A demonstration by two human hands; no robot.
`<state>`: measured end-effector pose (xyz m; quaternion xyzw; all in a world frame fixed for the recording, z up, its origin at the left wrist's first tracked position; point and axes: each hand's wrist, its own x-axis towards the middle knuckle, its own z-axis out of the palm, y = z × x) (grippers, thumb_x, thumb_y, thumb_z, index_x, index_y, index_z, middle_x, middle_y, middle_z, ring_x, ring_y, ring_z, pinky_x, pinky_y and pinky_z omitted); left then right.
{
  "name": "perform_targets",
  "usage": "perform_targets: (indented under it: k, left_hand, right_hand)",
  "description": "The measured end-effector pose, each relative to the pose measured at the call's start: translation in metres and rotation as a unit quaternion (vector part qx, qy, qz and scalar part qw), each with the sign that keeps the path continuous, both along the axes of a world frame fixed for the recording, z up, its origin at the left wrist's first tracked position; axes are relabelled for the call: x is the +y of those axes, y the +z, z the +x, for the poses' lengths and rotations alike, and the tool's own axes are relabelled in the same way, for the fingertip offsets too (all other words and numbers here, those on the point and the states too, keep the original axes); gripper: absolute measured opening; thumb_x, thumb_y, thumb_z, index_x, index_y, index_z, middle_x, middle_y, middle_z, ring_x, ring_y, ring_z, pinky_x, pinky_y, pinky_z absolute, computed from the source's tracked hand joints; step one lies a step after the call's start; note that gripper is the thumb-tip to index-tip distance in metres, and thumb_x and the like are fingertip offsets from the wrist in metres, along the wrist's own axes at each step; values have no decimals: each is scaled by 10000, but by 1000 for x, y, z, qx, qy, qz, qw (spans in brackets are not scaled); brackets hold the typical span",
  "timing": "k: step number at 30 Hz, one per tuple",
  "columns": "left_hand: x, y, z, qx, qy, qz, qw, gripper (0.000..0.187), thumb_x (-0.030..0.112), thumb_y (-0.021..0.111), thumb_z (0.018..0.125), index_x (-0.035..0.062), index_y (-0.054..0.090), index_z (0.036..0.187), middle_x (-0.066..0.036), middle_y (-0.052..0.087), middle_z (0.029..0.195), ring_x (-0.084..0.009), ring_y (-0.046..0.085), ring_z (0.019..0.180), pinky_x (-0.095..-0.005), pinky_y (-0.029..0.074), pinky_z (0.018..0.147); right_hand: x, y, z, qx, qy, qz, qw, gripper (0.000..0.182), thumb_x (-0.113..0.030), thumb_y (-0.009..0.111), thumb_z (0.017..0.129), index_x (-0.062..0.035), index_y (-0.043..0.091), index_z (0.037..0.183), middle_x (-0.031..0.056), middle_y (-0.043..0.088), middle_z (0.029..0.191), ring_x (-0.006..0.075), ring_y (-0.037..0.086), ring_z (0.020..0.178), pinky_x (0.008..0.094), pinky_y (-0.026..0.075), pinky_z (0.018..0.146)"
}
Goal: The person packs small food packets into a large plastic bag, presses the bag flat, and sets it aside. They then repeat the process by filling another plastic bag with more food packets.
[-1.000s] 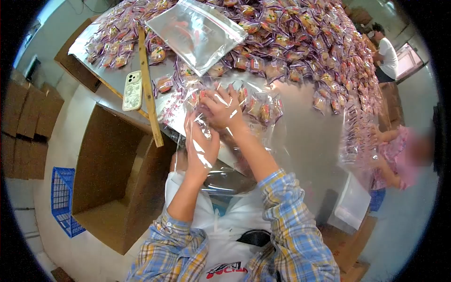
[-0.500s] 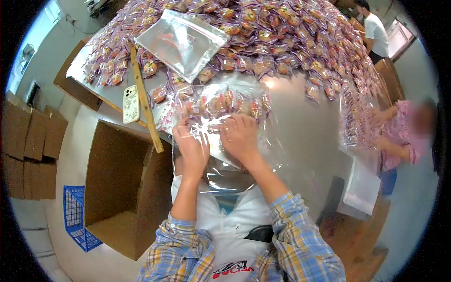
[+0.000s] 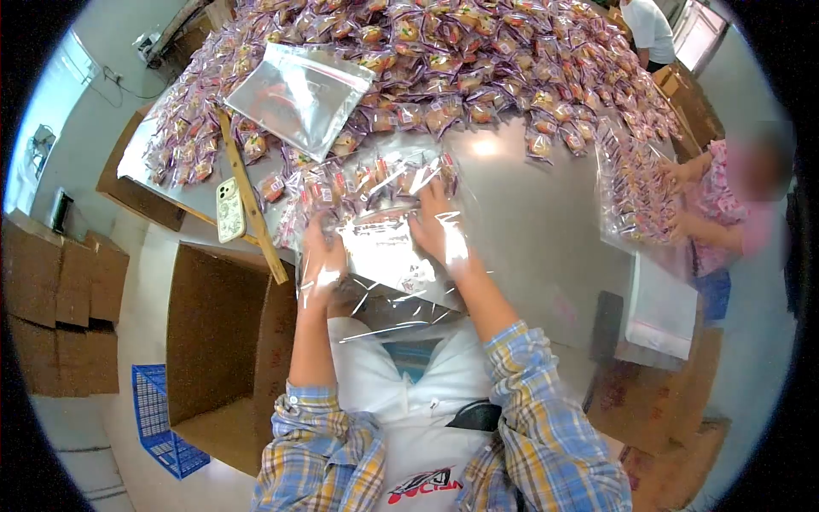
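Observation:
A large clear plastic bag (image 3: 401,316) lies at the table's front edge, with a row of small wrapped cakes (image 3: 367,179) at its far end. Shiny film with glare overlaps both hands. My left hand (image 3: 324,260) is at the bag's left side, thumb apart from the fingers, below the left end of the row. My right hand (image 3: 442,230) has its fingers stretched toward the row's right end, thumb out to the left. Between the hands is a bright white patch (image 3: 384,247), partly washed out by glare.
A heap of wrapped cakes (image 3: 478,51) covers the table's far side. Flat clear bags (image 3: 299,98), a wooden strip (image 3: 247,196) and a phone (image 3: 229,209) lie left. Open carton (image 3: 217,333) at lower left. At right, another person's hands (image 3: 678,200) touch a filled bag (image 3: 631,188).
The view has shifted. My right hand has moved toward the row's right end, its fingers now more stretched. My left hand has turned more upright at the bag's left side.

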<state>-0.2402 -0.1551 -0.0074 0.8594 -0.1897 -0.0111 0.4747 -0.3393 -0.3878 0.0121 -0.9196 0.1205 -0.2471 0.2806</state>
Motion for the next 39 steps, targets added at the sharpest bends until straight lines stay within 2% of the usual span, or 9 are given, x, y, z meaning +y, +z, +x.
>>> perform_targets:
  k: [2,3,7,10,11,13,22,26,39]
  left_hand:
    - [-8,44,-29,137,-15,-86,987,553,26,576,898,-31,493,1441,-291,580,1347,-430,580,1243,-485,455,1066]
    - [-7,37,-33,30,-50,-25,998,574,-21,588,869,12,520,1438,-251,600,1327,-382,616,1199,-441,509,985]
    - [-21,39,-52,-171,-119,144,967,543,-67,631,776,107,682,1288,-224,631,1289,-424,650,1125,-442,553,932]
    - [-48,49,-52,-190,-136,194,953,396,38,644,820,68,702,1210,-214,618,1361,-418,663,1031,-519,558,853]
    - [-59,51,-51,-165,-119,250,947,398,64,659,828,65,688,1225,-193,550,1480,-398,667,1045,-526,565,834]
    - [-66,50,-43,-229,-142,233,934,432,79,662,837,64,660,1269,-188,501,1536,-396,670,1054,-529,569,833]
    - [-76,71,-33,-285,-120,333,891,628,144,750,837,113,553,1433,-193,494,1537,-458,552,1304,-517,501,1072]
    - [-67,65,-28,-268,-118,248,924,642,46,676,840,64,511,1461,-277,525,1445,-513,484,1338,-528,466,1106]
    - [-60,77,-58,-85,-48,-32,995,493,116,765,893,-76,581,1308,-243,595,1237,-355,632,1095,-450,557,867]
  right_hand:
    - [5,31,2,146,-17,9,989,617,-142,707,871,-40,485,1437,212,488,1449,406,587,1238,497,522,964]
    - [-9,-34,17,-58,-1,-97,994,523,-205,705,898,-119,543,1388,179,569,1379,391,691,1041,514,567,816]
    - [-5,-5,24,19,-54,-84,995,370,-316,690,926,-163,603,1252,146,717,1060,384,726,809,504,577,680]
    - [4,-9,19,-122,-75,-12,990,342,-307,696,924,-155,627,1222,163,714,1027,391,726,810,512,578,690]
    - [4,-7,20,31,-110,45,992,500,-329,720,907,-203,635,1382,103,638,1390,333,738,986,447,594,849]
    - [2,-13,13,70,-99,-54,991,474,-356,699,934,-197,640,1376,109,610,1404,338,736,982,471,593,852]
    - [-8,-48,19,-144,-85,0,986,357,-201,706,958,-142,686,1310,131,677,1106,337,713,937,431,594,731]
    - [-4,-33,14,-178,-81,-145,970,300,-186,704,884,-68,688,1159,95,680,1159,304,728,852,386,625,667]
    - [27,8,-41,-33,43,23,998,776,-134,702,817,-30,388,1519,248,482,1476,474,594,1203,537,552,953]
